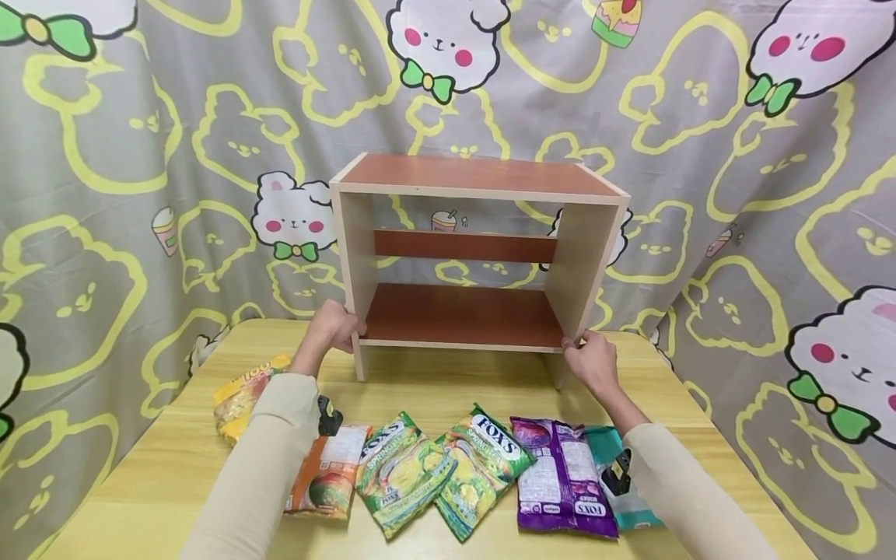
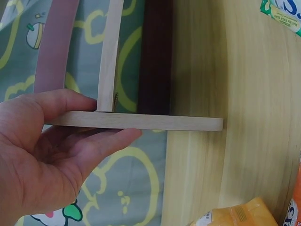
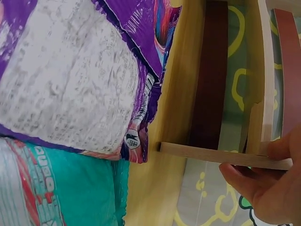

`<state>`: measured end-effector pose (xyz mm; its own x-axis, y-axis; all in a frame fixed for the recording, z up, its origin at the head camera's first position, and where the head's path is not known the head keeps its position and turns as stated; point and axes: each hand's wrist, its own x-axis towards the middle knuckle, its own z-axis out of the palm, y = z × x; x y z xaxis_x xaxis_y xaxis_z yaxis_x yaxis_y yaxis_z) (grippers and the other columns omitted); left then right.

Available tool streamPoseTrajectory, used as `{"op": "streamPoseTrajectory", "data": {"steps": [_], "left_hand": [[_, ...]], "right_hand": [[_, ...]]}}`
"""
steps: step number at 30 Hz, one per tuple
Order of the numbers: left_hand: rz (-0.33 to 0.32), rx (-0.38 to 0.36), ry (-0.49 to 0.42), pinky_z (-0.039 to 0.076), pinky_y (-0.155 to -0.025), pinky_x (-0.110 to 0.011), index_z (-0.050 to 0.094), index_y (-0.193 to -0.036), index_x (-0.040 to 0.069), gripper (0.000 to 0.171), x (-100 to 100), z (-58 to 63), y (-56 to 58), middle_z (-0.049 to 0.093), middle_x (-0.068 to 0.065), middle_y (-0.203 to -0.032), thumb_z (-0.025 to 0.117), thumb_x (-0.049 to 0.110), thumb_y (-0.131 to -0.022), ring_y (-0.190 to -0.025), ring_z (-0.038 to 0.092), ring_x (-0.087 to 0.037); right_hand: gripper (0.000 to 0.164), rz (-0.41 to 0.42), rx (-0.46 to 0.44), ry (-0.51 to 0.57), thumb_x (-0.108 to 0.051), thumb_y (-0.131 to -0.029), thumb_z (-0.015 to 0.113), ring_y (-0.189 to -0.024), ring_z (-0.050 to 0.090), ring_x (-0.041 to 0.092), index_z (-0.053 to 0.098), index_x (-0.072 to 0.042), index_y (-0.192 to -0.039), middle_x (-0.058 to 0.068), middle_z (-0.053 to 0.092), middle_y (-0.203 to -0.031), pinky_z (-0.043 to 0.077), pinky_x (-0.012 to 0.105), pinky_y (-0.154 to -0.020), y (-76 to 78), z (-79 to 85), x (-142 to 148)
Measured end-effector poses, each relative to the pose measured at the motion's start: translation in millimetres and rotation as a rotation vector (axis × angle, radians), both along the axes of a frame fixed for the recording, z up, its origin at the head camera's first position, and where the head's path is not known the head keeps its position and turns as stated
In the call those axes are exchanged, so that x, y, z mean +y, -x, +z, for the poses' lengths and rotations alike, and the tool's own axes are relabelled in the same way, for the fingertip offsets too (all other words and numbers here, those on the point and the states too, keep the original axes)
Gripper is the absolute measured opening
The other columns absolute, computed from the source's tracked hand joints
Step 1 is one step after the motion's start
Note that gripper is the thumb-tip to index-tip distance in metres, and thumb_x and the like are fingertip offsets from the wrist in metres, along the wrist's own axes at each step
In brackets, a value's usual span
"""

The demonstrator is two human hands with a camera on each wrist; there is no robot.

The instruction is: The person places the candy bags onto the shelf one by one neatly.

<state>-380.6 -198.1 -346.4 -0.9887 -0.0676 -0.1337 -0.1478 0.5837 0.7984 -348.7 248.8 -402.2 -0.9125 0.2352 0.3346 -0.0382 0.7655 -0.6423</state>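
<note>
A small wooden shelf unit with brown boards and pale edges stands at the back of the table. My left hand grips its left side panel at the lower board, thumb and fingers on either side of the panel. On the other side my right hand pinches the right side panel at the same height. In front lie candy bags: two green Fox's bags, a purple Fox's bag, and an orange bag.
A yellow bag lies at the left, partly behind the left sleeve. A teal bag is partly hidden by the right sleeve. Behind the wooden table hangs a patterned curtain.
</note>
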Motion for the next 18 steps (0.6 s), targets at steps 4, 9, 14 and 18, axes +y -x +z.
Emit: {"op": "streamPoseTrajectory", "data": {"steps": [4,9,14,18], "left_hand": [[0.002,-0.005,-0.002,0.065,-0.076,-0.043,0.061,-0.11,-0.014,0.034,-0.1,0.1,-0.2,0.064,-0.025,-0.107,0.065,0.005,-0.083,-0.069,0.07,-0.024],[-0.004,0.002,0.018,0.065,-0.071,-0.039,0.063,-0.107,-0.012,0.03,-0.3,-2.9,1.4,0.066,-0.021,-0.103,0.065,0.007,-0.083,-0.07,0.071,-0.023],[-0.012,0.008,0.022,0.065,-0.072,-0.04,0.064,-0.104,-0.011,0.028,-1.5,-3.2,0.2,0.066,-0.021,-0.1,0.064,0.007,-0.083,-0.07,0.072,-0.024],[-0.01,0.003,0.025,0.065,-0.076,-0.042,0.064,-0.106,-0.012,0.029,-1.4,-1.7,-0.5,0.066,-0.022,-0.104,0.064,0.008,-0.084,-0.073,0.072,-0.025]], "right_hand": [[0.029,0.021,0.0,-0.014,-0.024,-0.097,0.06,-0.08,0.069,0.038,0.067,0.0,-0.083,0.025,0.073,-0.088,0.047,0.03,-0.053,-0.4,0.7,1.1],[0.03,0.044,-0.01,-0.057,-0.025,-0.096,0.06,-0.082,0.067,0.039,0.068,0.001,-0.085,0.024,0.073,-0.087,0.046,0.031,-0.056,-0.7,3.4,4.6],[0.034,0.091,-0.06,-0.088,-0.028,-0.098,0.059,-0.07,0.062,0.029,0.069,0.004,-0.096,0.018,0.069,-0.076,0.043,0.031,-0.054,-1.7,7.3,9.3],[0.043,0.143,-0.122,-0.102,-0.034,-0.102,0.056,-0.057,0.064,0.025,0.07,0.006,-0.108,0.011,0.065,-0.062,0.043,0.03,-0.051,-4.5,10.4,12.8]]}}
